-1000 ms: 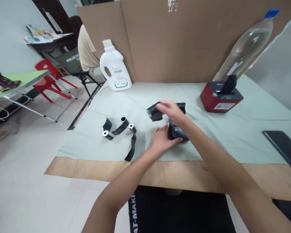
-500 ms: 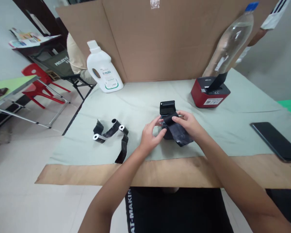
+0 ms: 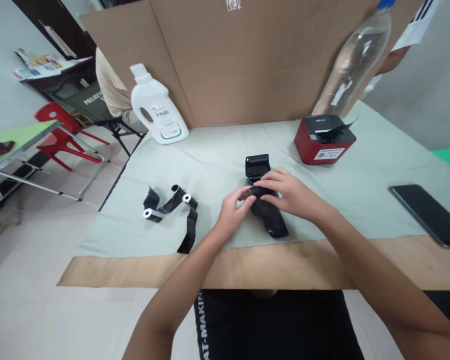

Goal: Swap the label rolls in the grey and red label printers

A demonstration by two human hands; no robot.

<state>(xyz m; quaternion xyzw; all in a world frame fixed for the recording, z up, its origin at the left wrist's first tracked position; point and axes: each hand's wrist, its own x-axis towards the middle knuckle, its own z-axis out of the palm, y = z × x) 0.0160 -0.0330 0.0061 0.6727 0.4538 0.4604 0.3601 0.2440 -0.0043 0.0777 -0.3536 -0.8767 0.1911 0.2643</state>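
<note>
A small black device [image 3: 258, 168] with its lid raised sits mid-table on the grey-green cloth [image 3: 210, 160]. My left hand [image 3: 233, 212] and my right hand [image 3: 289, 194] meet just in front of it, both pinching a black roll whose loose black strip [image 3: 272, 220] trails toward me over the cloth. The roll itself is mostly hidden under my fingers, at the device's open top. To the left lie black strips with small white-cored rolls [image 3: 169, 207].
A red box-shaped device [image 3: 324, 142] and a clear plastic bottle [image 3: 350, 65] stand at the back right, a white detergent jug [image 3: 155, 112] at the back left before a cardboard screen [image 3: 243, 65]. A dark phone [image 3: 427, 214] lies at the right. Another person's sleeve shows top right.
My right hand brought the black roll from above the device down to its open top. My left hand moved up to pinch it too, and the strip now lies flatter.
</note>
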